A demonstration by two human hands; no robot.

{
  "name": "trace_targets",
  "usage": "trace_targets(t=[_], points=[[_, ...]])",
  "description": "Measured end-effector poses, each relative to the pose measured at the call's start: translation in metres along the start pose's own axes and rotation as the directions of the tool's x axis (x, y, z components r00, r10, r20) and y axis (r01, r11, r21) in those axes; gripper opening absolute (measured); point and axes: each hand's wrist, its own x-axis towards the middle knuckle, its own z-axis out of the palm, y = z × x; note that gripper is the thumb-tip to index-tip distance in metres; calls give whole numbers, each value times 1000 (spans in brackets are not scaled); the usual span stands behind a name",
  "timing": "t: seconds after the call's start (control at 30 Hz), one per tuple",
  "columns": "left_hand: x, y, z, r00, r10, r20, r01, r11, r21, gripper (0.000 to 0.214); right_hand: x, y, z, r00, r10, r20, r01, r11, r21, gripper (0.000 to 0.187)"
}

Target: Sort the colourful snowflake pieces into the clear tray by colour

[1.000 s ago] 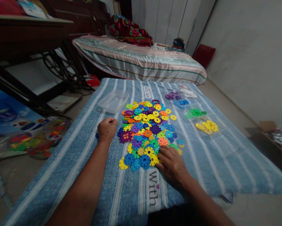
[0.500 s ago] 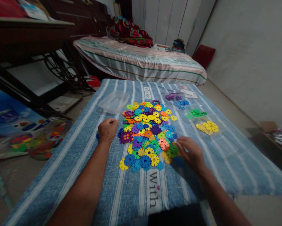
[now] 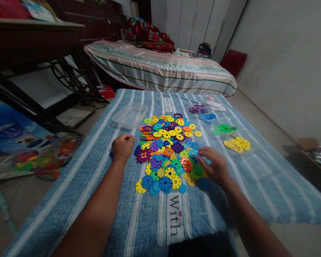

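A heap of flower-shaped plastic discs (image 3: 165, 134) in many colours lies between my hands on the cloth. My left hand (image 3: 122, 148) rests closed beside the heap's left edge; whatever its fingers hold, if anything, is hidden. A bit of dark blue (image 3: 111, 154) shows by its outer side. Over the heap's right edge, my right hand (image 3: 215, 165) is open, thumb and fingers apart. Its fingertips are at a light blue disc (image 3: 192, 152), and more blue shows between thumb and fingers. An orange disc (image 3: 187, 165) and a green disc (image 3: 197, 171) lie just below them.
At the right, a clear divided tray (image 3: 252, 151) has yellow discs (image 3: 237, 144), green discs (image 3: 224, 128), blue discs (image 3: 208, 117) and purple discs (image 3: 197, 109) in separate groups. A clear plastic box (image 3: 130, 116) sits at the back left. Beyond the table stands a bed (image 3: 160, 69).
My right hand has moved slightly up and left, and its thumb and fingers have spread apart. My left hand stays in place.
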Motion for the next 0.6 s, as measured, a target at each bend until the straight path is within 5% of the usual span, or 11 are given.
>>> trace_targets(t=[0.13,0.3,0.6], points=[[0,-1,0,1000,18,0,-18,1000,-5,20,-18,-41,38,965,-149,213,119,982,149,30],[0,1,-1,1000,8,-12,-8,1000,8,19,-25,-49,48,911,-155,382,145,988,55,48],[-1,0,0,1000,16,-20,-16,1000,-18,19,-26,-56,53,904,-135,405,140,990,18,36]])
